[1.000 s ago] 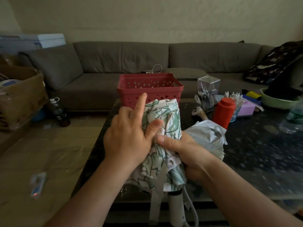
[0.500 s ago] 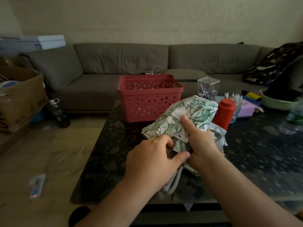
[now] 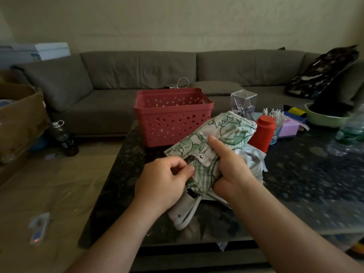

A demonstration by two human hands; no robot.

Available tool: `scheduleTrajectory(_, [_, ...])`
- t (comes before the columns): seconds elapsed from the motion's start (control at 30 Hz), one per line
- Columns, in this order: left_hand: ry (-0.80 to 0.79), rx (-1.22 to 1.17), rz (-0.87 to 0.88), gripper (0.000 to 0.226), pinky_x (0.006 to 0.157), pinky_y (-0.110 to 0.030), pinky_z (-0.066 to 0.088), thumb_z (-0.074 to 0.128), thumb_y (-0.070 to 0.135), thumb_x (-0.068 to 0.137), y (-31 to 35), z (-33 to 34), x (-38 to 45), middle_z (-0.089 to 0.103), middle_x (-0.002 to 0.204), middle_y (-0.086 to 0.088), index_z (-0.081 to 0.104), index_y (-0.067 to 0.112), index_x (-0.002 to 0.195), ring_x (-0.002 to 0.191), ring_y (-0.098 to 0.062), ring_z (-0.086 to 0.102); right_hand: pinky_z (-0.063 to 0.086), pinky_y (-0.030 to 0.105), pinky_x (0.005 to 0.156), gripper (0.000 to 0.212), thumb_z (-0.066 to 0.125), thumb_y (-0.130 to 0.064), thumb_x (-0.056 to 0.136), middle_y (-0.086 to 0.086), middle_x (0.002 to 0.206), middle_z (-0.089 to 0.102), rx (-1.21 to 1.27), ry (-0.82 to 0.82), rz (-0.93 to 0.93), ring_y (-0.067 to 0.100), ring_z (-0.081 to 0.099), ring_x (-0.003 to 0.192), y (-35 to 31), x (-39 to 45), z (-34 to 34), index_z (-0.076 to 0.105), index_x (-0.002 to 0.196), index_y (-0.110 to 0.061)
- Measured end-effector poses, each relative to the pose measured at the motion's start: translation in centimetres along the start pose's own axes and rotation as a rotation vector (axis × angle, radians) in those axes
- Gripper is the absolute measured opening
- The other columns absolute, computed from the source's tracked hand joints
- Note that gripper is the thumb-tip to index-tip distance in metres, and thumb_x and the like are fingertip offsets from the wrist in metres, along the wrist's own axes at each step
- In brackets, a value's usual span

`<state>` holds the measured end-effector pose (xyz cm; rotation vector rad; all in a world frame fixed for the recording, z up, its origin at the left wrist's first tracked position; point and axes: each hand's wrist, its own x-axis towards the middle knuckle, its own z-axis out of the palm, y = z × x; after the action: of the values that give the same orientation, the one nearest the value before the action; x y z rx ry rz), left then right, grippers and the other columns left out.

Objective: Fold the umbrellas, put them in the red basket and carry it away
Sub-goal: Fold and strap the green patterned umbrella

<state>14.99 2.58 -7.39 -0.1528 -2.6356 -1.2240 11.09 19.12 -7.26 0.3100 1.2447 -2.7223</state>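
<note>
umbrella (image 3: 220, 134) green-leaf print, bundled; strap snap showing; both hands hold

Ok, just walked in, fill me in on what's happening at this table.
A person is bundling up a leaf-print umbrella above the dark table. The right hand grips the rolled canopy, thumb pressed along it, while the left hand pinches the fabric beside the snap strap. The umbrella's pale handle pokes out below the hands. The red basket stands behind on the table; nothing shows in it from here. A second, whitish bundle lies behind the right hand.
</note>
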Motion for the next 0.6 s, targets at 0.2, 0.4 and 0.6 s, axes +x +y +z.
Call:
scheduleTrajectory(0.2, [-0.034, 0.224, -0.001, 0.037, 0.048, -0.029, 0.048, 0.064, 0.066, 0.093, 0.6, 0.4, -0.6, 0.065, 0.058, 0.015, 0.066, 0.034, 0.075, 0.050, -0.006, 0.060, 0.059, 0.067, 0.088, 0.041, 0.074, -0.018, 0.094, 0.024, 0.113, 0.077, -0.023, 0.097, -0.038, 0.046, 0.076, 0.099, 0.1, 0.4, -0.7, 0.064, 0.132, -0.005])
scheduleTrajectory(0.4, [-0.049, 0.104, 0.086, 0.044, 0.056, -0.041, 0.056, 0.060, 0.067, 0.093, -0.4, -0.1, -0.7, 0.066, 0.062, 0.009, 0.067, 0.031, 0.071, 0.057, -0.010, 0.062, 0.058, 0.068, 0.089, 0.041, 0.078, -0.021, 0.091, 0.023, 0.110, 0.078, 0.011, 0.168, -0.038, 0.046, 0.077, 0.097, -0.9, 0.9, -1.6, 0.068, 0.126, -0.003])
scheduleTrajectory(0.6, [-0.272, 0.172, 0.354, 0.047, 0.082, -0.020, 0.048, 0.064, 0.083, 0.076, 0.4, 0.1, -2.4, 0.048, 0.101, 0.020, 0.074, 0.043, 0.099, 0.101, 0.003, 0.049, 0.057, 0.064, 0.094, 0.044, 0.075, -0.028, 0.094, 0.022, 0.117, 0.077, 0.117, 0.144, -0.026, 0.044, 0.076, 0.103, -3.2, 1.1, -1.8, 0.068, 0.130, -0.004])
